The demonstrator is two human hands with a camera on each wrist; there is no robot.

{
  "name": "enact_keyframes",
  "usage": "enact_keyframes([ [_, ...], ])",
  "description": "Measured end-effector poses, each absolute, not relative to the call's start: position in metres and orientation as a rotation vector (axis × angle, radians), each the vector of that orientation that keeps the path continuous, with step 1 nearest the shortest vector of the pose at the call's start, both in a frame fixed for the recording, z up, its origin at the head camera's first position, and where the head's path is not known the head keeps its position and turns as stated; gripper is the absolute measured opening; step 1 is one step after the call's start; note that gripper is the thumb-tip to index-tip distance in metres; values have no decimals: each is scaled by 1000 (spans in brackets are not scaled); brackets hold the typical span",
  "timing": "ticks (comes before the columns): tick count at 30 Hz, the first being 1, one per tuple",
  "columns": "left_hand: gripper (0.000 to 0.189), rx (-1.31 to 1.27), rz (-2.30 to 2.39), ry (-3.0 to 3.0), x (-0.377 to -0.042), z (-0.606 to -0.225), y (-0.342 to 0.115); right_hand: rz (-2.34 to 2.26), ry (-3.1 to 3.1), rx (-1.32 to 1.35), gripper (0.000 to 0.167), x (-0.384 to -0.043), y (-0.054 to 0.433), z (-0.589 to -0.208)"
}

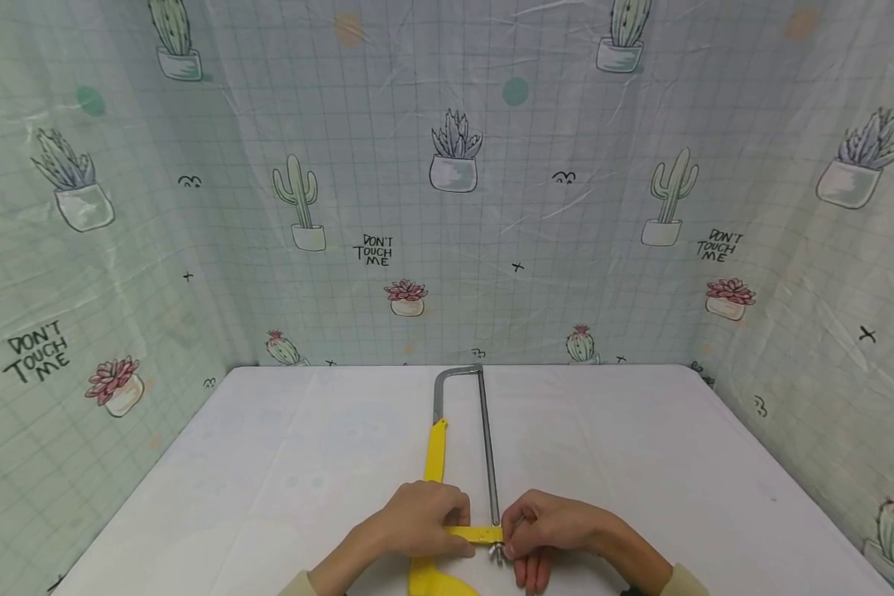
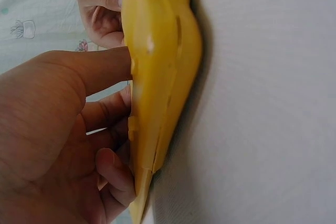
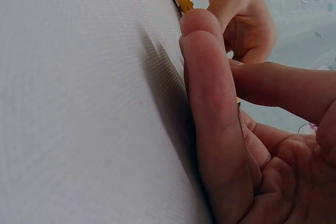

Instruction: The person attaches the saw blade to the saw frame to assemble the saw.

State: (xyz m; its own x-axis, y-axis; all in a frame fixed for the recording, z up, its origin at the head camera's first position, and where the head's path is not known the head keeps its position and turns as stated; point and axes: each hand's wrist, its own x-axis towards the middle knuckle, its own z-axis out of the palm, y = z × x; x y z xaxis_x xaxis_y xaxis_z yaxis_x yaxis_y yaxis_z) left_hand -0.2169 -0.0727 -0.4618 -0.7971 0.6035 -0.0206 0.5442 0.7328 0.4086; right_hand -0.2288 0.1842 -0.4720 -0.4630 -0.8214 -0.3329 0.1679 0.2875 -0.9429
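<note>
A hacksaw lies on the white table, its grey metal bow pointing away and its yellow handle (image 1: 435, 579) toward me. The thin blade (image 1: 487, 447) runs along the right side of the yellow frame (image 1: 435, 454). My left hand (image 1: 423, 520) grips the short yellow crossbar (image 1: 478, 535) between thumb and fingers. At the crossbar's right end, beside the wing nut (image 1: 497, 553) and the near end of the blade, my right hand (image 1: 555, 523) pinches with thumb and forefinger. The left wrist view shows the yellow handle (image 2: 157, 72) close up; right-hand fingers (image 3: 215, 87) hide the pinched spot in the right wrist view.
The white table (image 1: 328, 447) spreads out on both sides of the saw. A pale cloth (image 1: 521, 215) printed with cacti hangs behind the table and along both sides. The bow's far end reaches the table's back edge.
</note>
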Motion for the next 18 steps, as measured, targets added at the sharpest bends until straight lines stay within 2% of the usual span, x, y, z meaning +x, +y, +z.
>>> enact_keyframes([
  [12,25,855,600,2750,-216,-463,-72,-1327,1643,-610,4,-227,183,-477],
  [18,32,827,897,2557,-226,-456,-87,-1245,1751,-600,13,-230,189,-469],
])
